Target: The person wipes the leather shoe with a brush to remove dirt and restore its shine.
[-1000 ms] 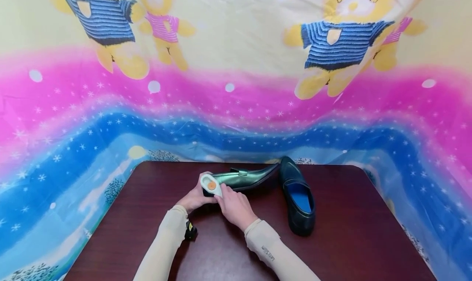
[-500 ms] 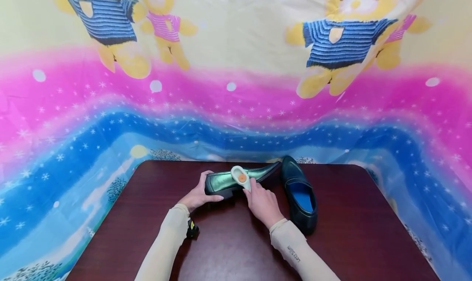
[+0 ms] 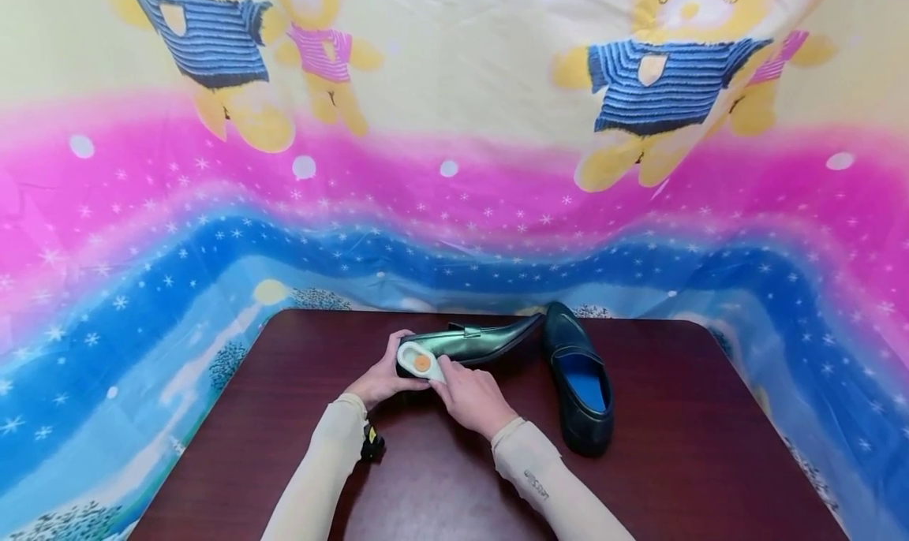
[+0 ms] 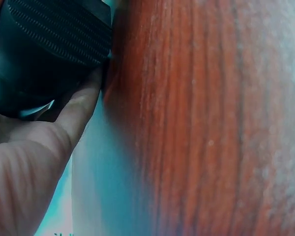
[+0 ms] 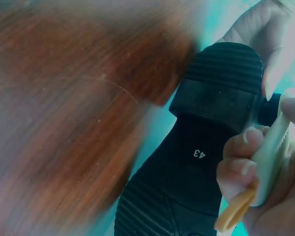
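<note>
Leftward, from the middle of the tilted shoe (image 3: 490, 344) to its heel end, the right hand (image 3: 474, 397) had moved with the white tool (image 3: 415, 361), which it pinched between curled fingers and thumb. Meanwhile the left hand (image 3: 378, 379) gripped that heel end, fingers and thumb curled round it; the shoe was over the far part of the desk (image 3: 440, 486), and whether it rested there could not be told. Its toe lay close beside the other shoe (image 3: 589, 430), which stood opening upward.
</note>
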A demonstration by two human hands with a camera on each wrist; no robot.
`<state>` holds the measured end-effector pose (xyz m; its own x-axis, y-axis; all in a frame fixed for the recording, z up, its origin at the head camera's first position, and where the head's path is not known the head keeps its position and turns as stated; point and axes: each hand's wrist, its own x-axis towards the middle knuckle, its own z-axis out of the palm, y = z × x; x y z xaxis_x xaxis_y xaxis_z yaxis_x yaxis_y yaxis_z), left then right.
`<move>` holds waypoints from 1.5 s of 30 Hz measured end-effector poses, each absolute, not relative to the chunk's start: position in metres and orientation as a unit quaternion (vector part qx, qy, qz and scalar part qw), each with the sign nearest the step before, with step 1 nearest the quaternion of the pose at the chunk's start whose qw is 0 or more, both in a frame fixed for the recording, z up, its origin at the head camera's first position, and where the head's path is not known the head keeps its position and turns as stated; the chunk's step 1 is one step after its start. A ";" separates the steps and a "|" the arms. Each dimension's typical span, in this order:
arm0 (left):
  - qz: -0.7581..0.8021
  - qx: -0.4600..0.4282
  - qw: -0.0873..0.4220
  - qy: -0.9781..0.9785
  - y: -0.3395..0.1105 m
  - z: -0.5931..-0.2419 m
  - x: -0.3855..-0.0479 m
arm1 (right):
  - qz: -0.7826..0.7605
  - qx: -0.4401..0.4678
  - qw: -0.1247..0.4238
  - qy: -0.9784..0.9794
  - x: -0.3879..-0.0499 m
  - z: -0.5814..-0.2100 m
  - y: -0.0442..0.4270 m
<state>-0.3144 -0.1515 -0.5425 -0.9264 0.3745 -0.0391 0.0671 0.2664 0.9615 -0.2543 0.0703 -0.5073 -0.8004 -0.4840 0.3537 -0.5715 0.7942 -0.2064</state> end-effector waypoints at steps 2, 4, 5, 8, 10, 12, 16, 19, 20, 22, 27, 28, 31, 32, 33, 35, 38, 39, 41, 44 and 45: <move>0.592 0.138 0.135 0.782 -0.151 -0.543 -0.315 | 0.149 0.273 0.134 -0.941 -0.254 -0.508 0.073; 0.598 0.129 0.140 0.779 -0.151 -0.542 -0.315 | 0.152 0.257 0.127 -0.946 -0.254 -0.509 0.079; 0.600 0.124 0.142 0.778 -0.151 -0.542 -0.315 | 0.154 0.246 0.126 -0.949 -0.254 -0.509 0.083; 0.600 0.116 0.148 0.778 -0.150 -0.541 -0.316 | 0.163 0.202 0.134 -0.956 -0.254 -0.509 0.101; 0.602 0.111 0.155 0.775 -0.149 -0.540 -0.317 | 0.165 0.173 0.135 -0.961 -0.254 -0.509 0.114; 0.603 0.106 0.159 0.774 -0.149 -0.540 -0.318 | 0.166 0.149 0.135 -0.965 -0.254 -0.508 0.125; 0.602 0.088 0.155 0.778 -0.150 -0.542 -0.317 | 0.170 0.123 0.135 -0.968 -0.253 -0.507 0.134; 0.604 0.075 0.158 0.778 -0.150 -0.545 -0.317 | 0.175 0.117 0.138 -0.968 -0.252 -0.507 0.132; 0.609 0.072 0.161 0.774 -0.149 -0.545 -0.317 | 0.178 0.116 0.138 -0.967 -0.252 -0.507 0.131; 0.620 0.070 0.171 0.762 -0.148 -0.546 -0.317 | 0.189 0.112 0.141 -0.965 -0.251 -0.506 0.129; 0.635 0.077 0.187 0.745 -0.148 -0.544 -0.320 | 0.227 0.122 0.150 -0.955 -0.250 -0.507 0.118; 0.633 0.080 0.188 0.746 -0.149 -0.543 -0.321 | 0.231 0.131 0.149 -0.952 -0.249 -0.507 0.114; 0.623 0.084 0.192 0.753 -0.153 -0.539 -0.321 | 0.227 0.170 0.144 -0.948 -0.248 -0.511 0.104; 0.620 0.086 0.194 0.755 -0.155 -0.538 -0.321 | 0.222 0.180 0.142 -0.948 -0.248 -0.512 0.102; 0.618 0.088 0.196 0.756 -0.156 -0.537 -0.321 | 0.215 0.189 0.143 -0.948 -0.248 -0.514 0.099; 0.615 0.090 0.200 0.758 -0.160 -0.536 -0.322 | 0.196 0.194 0.150 -0.949 -0.248 -0.517 0.097; 0.615 0.091 0.205 0.756 -0.164 -0.536 -0.323 | 0.176 0.171 0.169 -0.955 -0.248 -0.519 0.102; 0.615 0.089 0.206 0.756 -0.165 -0.537 -0.323 | 0.170 0.157 0.176 -0.957 -0.248 -0.518 0.105; 0.614 0.088 0.204 0.757 -0.166 -0.537 -0.323 | 0.169 0.127 0.181 -0.961 -0.249 -0.515 0.112; 0.614 0.086 0.195 0.760 -0.166 -0.537 -0.322 | 0.174 0.085 0.185 -0.963 -0.250 -0.508 0.122; 0.613 0.087 0.192 0.761 -0.165 -0.536 -0.321 | 0.176 0.072 0.187 -0.964 -0.250 -0.506 0.125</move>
<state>-0.3214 -0.1654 -0.5361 -0.9108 0.3688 -0.1855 -0.1029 0.2323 0.9672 -0.2505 0.1254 -0.5059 -0.9198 -0.0735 0.3855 -0.2049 0.9277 -0.3120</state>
